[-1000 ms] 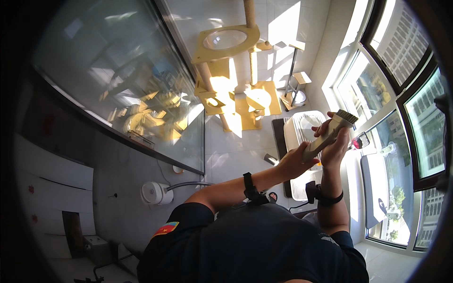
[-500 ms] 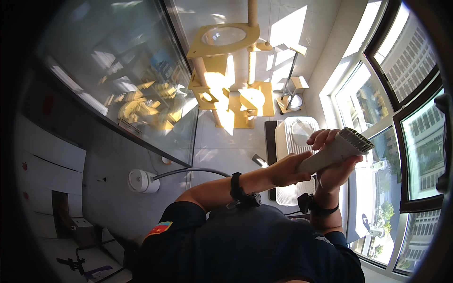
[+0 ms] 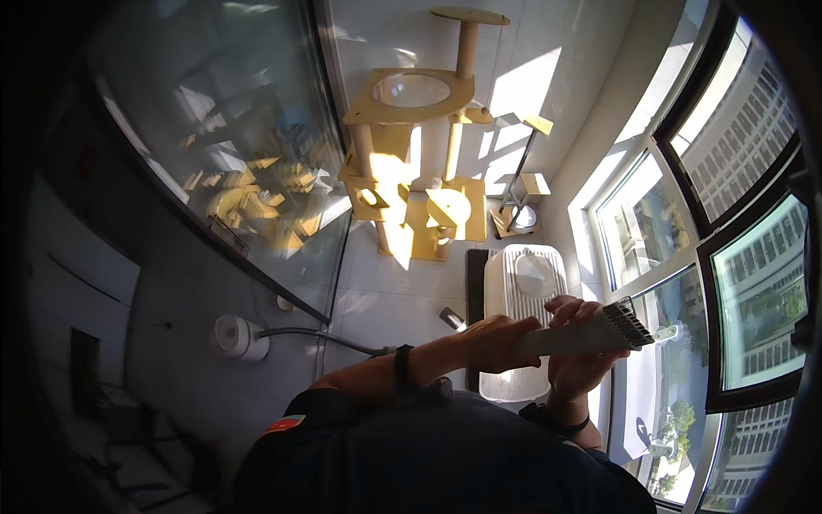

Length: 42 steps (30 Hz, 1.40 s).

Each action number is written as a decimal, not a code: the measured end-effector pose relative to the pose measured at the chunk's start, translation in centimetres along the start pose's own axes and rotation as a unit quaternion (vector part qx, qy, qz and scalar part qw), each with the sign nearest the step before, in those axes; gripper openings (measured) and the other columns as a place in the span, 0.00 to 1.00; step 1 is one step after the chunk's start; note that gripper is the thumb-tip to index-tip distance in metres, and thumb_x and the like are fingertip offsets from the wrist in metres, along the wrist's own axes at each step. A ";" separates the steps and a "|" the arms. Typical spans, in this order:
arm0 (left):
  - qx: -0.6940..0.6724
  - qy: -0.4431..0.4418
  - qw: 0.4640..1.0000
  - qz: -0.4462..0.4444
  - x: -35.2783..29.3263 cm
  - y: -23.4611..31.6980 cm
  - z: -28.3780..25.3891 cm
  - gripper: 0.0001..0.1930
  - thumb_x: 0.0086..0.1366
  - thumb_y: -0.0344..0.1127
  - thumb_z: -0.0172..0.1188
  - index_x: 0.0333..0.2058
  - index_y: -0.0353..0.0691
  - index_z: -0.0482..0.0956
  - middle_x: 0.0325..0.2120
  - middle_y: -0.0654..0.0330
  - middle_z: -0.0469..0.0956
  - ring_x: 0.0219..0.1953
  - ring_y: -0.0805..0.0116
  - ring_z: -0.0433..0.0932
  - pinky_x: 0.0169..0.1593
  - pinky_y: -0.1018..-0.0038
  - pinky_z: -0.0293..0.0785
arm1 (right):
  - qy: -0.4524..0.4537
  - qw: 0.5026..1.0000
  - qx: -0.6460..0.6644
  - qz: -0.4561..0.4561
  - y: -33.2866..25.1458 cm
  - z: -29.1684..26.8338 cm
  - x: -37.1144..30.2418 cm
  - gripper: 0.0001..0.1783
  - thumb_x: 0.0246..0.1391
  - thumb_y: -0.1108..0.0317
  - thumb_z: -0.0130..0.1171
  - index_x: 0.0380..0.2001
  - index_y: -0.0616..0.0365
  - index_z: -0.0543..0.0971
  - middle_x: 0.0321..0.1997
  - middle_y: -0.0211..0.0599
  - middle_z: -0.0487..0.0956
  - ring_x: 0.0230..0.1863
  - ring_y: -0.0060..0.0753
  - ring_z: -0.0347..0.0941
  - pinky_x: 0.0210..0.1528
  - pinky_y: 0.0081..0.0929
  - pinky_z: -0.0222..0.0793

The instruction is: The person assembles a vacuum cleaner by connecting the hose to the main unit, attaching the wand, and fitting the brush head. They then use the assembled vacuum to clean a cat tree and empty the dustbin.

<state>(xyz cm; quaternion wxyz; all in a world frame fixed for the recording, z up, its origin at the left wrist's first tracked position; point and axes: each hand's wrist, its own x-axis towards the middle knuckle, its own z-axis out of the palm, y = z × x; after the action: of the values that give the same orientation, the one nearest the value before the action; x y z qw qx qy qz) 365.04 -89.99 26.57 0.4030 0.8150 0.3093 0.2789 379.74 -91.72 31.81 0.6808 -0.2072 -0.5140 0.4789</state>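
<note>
Where both hands meet in front of the body, a light grey brush [image 3: 565,341] is held between them in mid-air, seen over a white ridged tub [image 3: 498,287], its dark bristles [image 3: 628,324] directed toward the window [image 3: 632,227] side. The left hand [image 3: 499,344] has its fingers wrapped closely round the narrow rear end; the right hand [image 3: 584,372] cups the underside nearer the bristles, its fingertips bent over the upper edge. Grasping the brush is thus complete on both sides, while letting go of it and setting it down are not yet done; the handling appears to be under way rather than finished. Whether the bristled part is fully seated on the handle cannot be told from this angle. At left, a white canister [image 3: 237,337] stands on the floor [image 3: 377,295] with a grey hose [image 3: 321,337], which runs to the left forearm [image 3: 441,359]; its far end is hidden, so a join with the brush can be neither confirmed nor excluded.
</note>
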 end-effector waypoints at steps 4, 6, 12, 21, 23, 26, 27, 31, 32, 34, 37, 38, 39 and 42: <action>-0.081 0.057 0.995 0.018 -0.3 -0.5 0.6 0.21 0.59 0.47 0.65 0.43 0.40 0.70 0.26 0.50 0.80 0.29 0.48 0.81 0.34 0.61 0.75 | 0.001 0.999 0.025 0.038 1.1 -0.8 0.6 0.45 0.52 0.20 0.31 0.32 0.58 0.69 0.28 0.40 0.72 0.40 0.40 0.69 0.53 0.40 0.61; -0.122 0.048 0.991 -0.010 0.0 -0.7 0.5 0.21 0.60 0.47 0.64 0.43 0.39 0.70 0.25 0.50 0.80 0.28 0.50 0.81 0.33 0.63 0.75 | -0.035 0.998 0.048 0.023 2.0 -1.3 1.3 0.42 0.57 0.25 0.30 0.39 0.58 0.70 0.31 0.40 0.72 0.42 0.39 0.66 0.52 0.40 0.58; -0.204 0.020 0.979 -0.019 0.2 -1.7 -1.1 0.19 0.63 0.46 0.61 0.42 0.36 0.70 0.23 0.55 0.78 0.26 0.59 0.81 0.32 0.69 0.73 | -0.036 0.999 -0.022 -0.002 2.4 -2.2 3.0 0.38 0.60 0.33 0.39 0.47 0.63 0.69 0.41 0.43 0.71 0.43 0.37 0.69 0.51 0.38 0.64; -0.180 0.020 0.983 -0.016 -0.2 -2.1 -2.3 0.18 0.63 0.46 0.61 0.42 0.39 0.69 0.24 0.56 0.79 0.28 0.59 0.81 0.34 0.69 0.73 | 0.036 0.980 -0.119 -0.154 1.3 -3.7 4.1 0.29 0.50 0.56 0.66 0.48 0.61 0.68 0.48 0.43 0.66 0.52 0.35 0.65 0.56 0.31 0.61; -0.177 0.018 0.984 -0.008 -0.1 -2.4 -2.7 0.19 0.63 0.47 0.61 0.41 0.39 0.69 0.23 0.57 0.78 0.28 0.60 0.81 0.34 0.69 0.73 | -0.011 0.981 -0.131 -0.142 0.8 -4.3 4.7 0.28 0.49 0.56 0.67 0.47 0.61 0.69 0.48 0.42 0.66 0.52 0.35 0.64 0.55 0.31 0.61; -0.184 0.000 0.983 -0.012 0.1 -2.9 -3.2 0.18 0.63 0.48 0.61 0.41 0.40 0.69 0.23 0.57 0.78 0.27 0.60 0.81 0.33 0.69 0.73 | -0.069 0.969 -0.203 -0.121 -0.8 -4.7 5.8 0.24 0.45 0.57 0.70 0.38 0.62 0.72 0.45 0.42 0.68 0.50 0.35 0.66 0.51 0.30 0.63; -0.192 -0.006 0.981 -0.019 0.1 -3.2 -3.2 0.18 0.64 0.48 0.60 0.41 0.40 0.69 0.23 0.57 0.78 0.27 0.60 0.80 0.33 0.69 0.73 | -0.104 0.953 -0.261 -0.116 -1.7 -4.9 6.4 0.23 0.44 0.58 0.70 0.37 0.62 0.73 0.45 0.42 0.68 0.48 0.35 0.66 0.50 0.29 0.63; -0.219 -0.030 0.973 -0.062 -0.4 -4.1 -3.7 0.19 0.64 0.49 0.60 0.40 0.40 0.70 0.22 0.57 0.78 0.25 0.61 0.80 0.32 0.70 0.72 | -0.184 0.879 -0.437 -0.058 -4.7 -4.7 7.8 0.21 0.37 0.62 0.74 0.28 0.66 0.76 0.37 0.40 0.72 0.38 0.33 0.72 0.41 0.27 0.67; -0.221 -0.033 0.973 -0.058 -0.5 -4.3 -3.9 0.18 0.64 0.49 0.60 0.40 0.40 0.70 0.22 0.57 0.77 0.25 0.61 0.79 0.31 0.70 0.72 | -0.209 0.857 -0.470 -0.037 -5.3 -4.5 8.1 0.21 0.35 0.64 0.75 0.27 0.67 0.76 0.36 0.40 0.73 0.37 0.33 0.73 0.39 0.26 0.68; -0.219 -0.031 0.974 -0.047 -0.9 -4.8 -4.4 0.18 0.64 0.49 0.61 0.40 0.40 0.70 0.21 0.57 0.76 0.23 0.62 0.78 0.30 0.71 0.71 | -0.234 0.840 -0.490 0.006 -5.8 -4.2 8.5 0.18 0.34 0.73 0.74 0.28 0.68 0.78 0.36 0.41 0.75 0.35 0.33 0.75 0.37 0.27 0.70; -0.202 -0.049 0.976 -0.058 -1.1 -5.4 -4.8 0.19 0.64 0.49 0.60 0.39 0.40 0.71 0.19 0.57 0.75 0.21 0.62 0.77 0.28 0.71 0.70 | -0.255 0.827 -0.501 0.007 -5.6 -3.5 8.5 0.17 0.34 0.75 0.74 0.29 0.68 0.78 0.38 0.42 0.76 0.37 0.35 0.76 0.38 0.27 0.71; -0.195 -0.032 0.979 -0.044 -1.2 -5.6 -4.9 0.19 0.64 0.50 0.60 0.39 0.40 0.71 0.18 0.57 0.75 0.20 0.62 0.77 0.28 0.71 0.70 | -0.221 0.847 -0.482 0.027 -5.2 -3.3 8.3 0.15 0.35 0.75 0.74 0.27 0.68 0.78 0.37 0.41 0.76 0.37 0.35 0.75 0.39 0.29 0.72; -0.190 -0.017 0.981 -0.030 -1.2 -5.7 -4.8 0.19 0.64 0.50 0.60 0.39 0.39 0.71 0.18 0.57 0.75 0.20 0.63 0.77 0.27 0.71 0.69 | -0.231 0.840 -0.491 0.016 -4.8 -3.3 8.3 0.18 0.36 0.75 0.74 0.30 0.67 0.77 0.40 0.42 0.76 0.40 0.36 0.76 0.41 0.29 0.73; -0.178 0.003 0.984 -0.009 -1.3 -6.0 -4.5 0.20 0.64 0.51 0.60 0.39 0.38 0.71 0.17 0.56 0.74 0.19 0.62 0.76 0.27 0.70 0.69 | -0.187 0.896 -0.402 0.000 -3.0 -3.5 7.8 0.29 0.40 0.72 0.73 0.46 0.65 0.72 0.50 0.47 0.74 0.48 0.39 0.76 0.46 0.30 0.74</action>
<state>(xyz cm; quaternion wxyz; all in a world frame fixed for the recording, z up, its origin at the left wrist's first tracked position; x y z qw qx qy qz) 359.36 -85.83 23.68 0.5429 0.7266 0.2630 0.3288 384.29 -85.56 36.69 0.4306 -0.3698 -0.7806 0.2615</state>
